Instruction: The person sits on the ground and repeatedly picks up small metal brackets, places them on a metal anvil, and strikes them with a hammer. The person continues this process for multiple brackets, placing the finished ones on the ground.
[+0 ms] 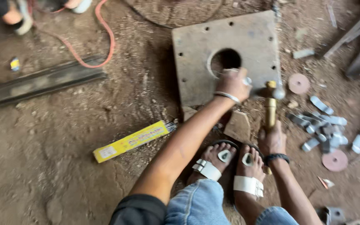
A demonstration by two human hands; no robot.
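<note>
My left hand is closed around a small pale metal piece at the near edge of a square steel plate with a round hole in its middle. Lower down, my right hand grips the wooden handle of a hammer. The hammer's head points up toward the plate's right corner, just right of my left hand. Both my feet, in sandals, rest on the dirt below the plate. The picture is blurred by motion.
A yellow box of welding rods lies on the dirt at left. A pile of bent metal clips and two round grinding discs lie at right. A dark steel bar, an orange hose and another person's feet are at upper left.
</note>
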